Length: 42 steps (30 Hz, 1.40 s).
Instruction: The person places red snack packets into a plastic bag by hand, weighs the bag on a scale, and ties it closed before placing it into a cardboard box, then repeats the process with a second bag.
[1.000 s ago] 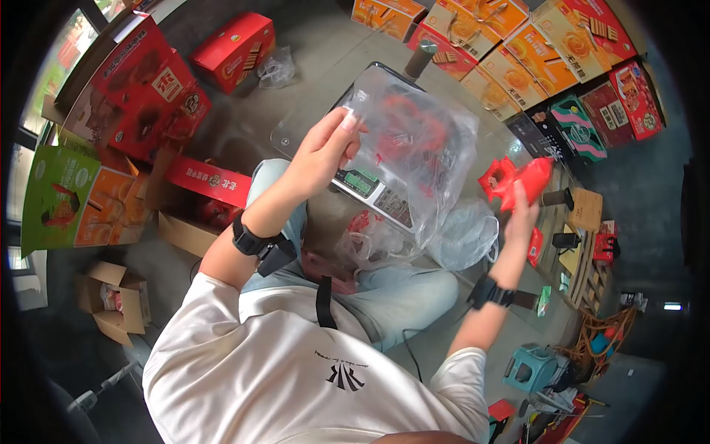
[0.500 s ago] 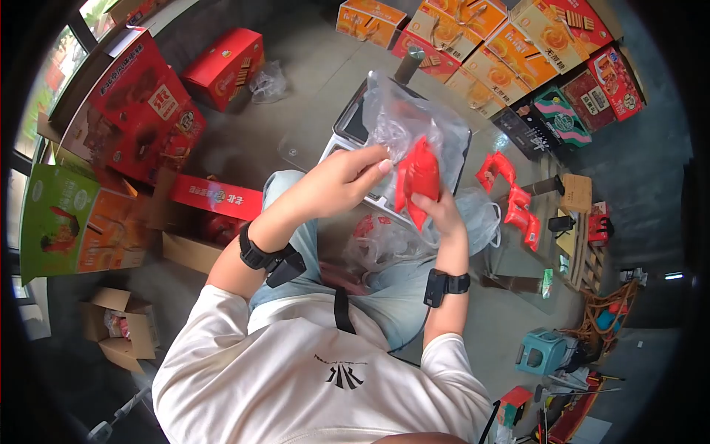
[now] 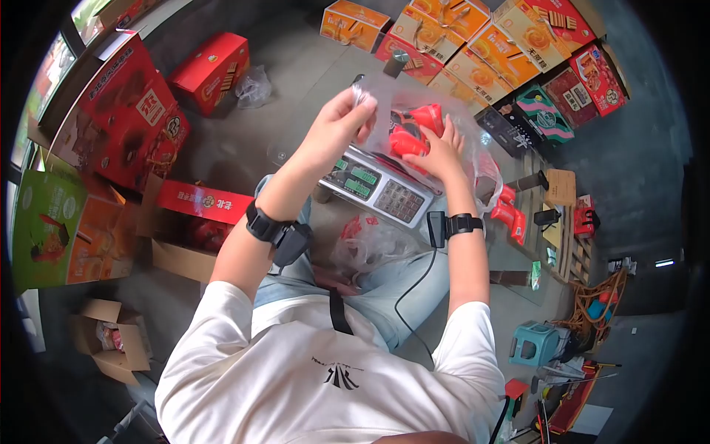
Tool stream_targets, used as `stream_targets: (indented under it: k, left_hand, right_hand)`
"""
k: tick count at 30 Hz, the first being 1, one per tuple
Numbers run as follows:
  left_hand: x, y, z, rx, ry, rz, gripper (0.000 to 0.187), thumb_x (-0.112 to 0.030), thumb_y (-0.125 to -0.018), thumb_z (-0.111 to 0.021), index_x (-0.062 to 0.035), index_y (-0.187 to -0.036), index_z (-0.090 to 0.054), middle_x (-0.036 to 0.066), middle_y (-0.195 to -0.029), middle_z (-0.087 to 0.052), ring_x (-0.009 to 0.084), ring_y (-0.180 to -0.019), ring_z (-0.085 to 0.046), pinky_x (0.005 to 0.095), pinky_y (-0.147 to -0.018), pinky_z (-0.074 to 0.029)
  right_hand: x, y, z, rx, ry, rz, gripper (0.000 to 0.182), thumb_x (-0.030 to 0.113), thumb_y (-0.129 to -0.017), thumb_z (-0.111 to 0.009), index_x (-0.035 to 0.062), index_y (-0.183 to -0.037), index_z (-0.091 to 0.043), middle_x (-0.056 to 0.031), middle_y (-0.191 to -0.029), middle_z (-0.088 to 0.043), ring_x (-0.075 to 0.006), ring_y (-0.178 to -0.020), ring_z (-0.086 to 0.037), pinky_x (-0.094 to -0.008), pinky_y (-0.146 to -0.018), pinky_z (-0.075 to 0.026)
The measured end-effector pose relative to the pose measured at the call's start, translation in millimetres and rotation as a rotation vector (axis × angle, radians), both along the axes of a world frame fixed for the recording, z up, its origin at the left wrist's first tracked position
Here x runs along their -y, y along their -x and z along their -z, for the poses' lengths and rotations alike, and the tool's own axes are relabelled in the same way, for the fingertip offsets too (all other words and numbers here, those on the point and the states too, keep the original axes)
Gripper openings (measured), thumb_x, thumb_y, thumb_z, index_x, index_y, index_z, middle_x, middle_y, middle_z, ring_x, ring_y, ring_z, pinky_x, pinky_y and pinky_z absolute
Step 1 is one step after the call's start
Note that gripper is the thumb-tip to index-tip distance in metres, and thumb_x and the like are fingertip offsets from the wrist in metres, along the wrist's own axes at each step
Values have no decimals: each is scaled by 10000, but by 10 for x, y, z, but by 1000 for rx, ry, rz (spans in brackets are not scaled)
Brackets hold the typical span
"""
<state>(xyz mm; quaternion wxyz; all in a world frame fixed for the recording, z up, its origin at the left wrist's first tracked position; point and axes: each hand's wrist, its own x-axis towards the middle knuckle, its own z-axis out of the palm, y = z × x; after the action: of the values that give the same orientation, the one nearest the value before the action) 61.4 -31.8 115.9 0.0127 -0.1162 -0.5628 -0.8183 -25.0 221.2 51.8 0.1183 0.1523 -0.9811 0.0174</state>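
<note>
My left hand (image 3: 342, 124) is closed in a pinch on the rim of a clear plastic bag (image 3: 379, 111), pulling it up. Several red packets (image 3: 409, 142) lie inside the bag, above the plate of a digital scale (image 3: 379, 186). Over them is my right hand (image 3: 444, 154), fingers spread and thumb apart, touching the packets at the bag's mouth. The scale's green displays and keypad face me, while the bag covers much of its plate.
More red packets (image 3: 508, 214) lie to the right of the scale. Another clear bag (image 3: 370, 244) lies below it, by my legs. An open carton (image 3: 181, 255) stands at left, and stacked orange boxes (image 3: 473, 55) at the back. A wooden pallet (image 3: 573, 248) is at right.
The red packet my right hand held up has gone down into the bag, and that hand's fingers have spread. My left hand has moved up and now pinches the bag's rim. The scale's displays have come into view.
</note>
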Motion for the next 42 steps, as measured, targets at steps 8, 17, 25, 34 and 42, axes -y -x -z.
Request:
stream_targets:
  k: [8, 17, 25, 34, 42]
  left_hand:
    - [-143, 258, -253, -187, 90, -70, 316, -177, -896, -566, -26, -1171, -532, 9, -836, -560, 86, -795, -525, 244, -783, -426]
    - [-197, 127, 132, -14, 130, -166, 133, -168, -900, -575, -37, -905, -555, 19, -797, -589, 86, -774, -551, 220, -730, -420]
    - [-143, 143, 364, -230, -244, -86, 171, -150, -931, -483, -30, -825, -542, 56, -738, -555, 229, -845, -605, 454, -1023, -339]
    - [-241, 263, 273, -298, -367, 6, 314, -182, -948, -442, 8, -1190, -503, 43, -737, -513, 150, -661, -517, 434, -865, -470]
    - [-299, 257, 299, -444, 108, -144, 463, -70, -920, -385, 27, -1369, -325, 61, -779, -529, 122, -663, -517, 302, -718, -483]
  right_hand:
    - [-33, -361, -332, 17, 961, -132, 385, 292, -847, -619, 15, -1111, -577, -223, -1270, -469, -310, -1228, -421, -417, -1012, -338]
    - [-1465, -432, 599, -273, 1534, 529, 211, 177, -854, -598, 8, -975, -570, -97, -953, -625, -146, -826, -611, -268, -732, -472]
    - [-2426, 655, 1675, -93, 693, 815, 486, 324, -746, -702, -21, -1049, -545, -207, -1060, -590, -318, -945, -589, -419, -833, -458]
    - [-2230, 1246, 1637, 26, 756, 845, 518, 325, -772, -684, -15, -1123, -510, -158, -1057, -583, -245, -988, -568, -363, -844, -460]
    - [-1360, 303, 330, -490, 1758, 390, 542, 299, -793, -661, -16, -1186, -459, -127, -1073, -566, -214, -998, -553, -341, -858, -459]
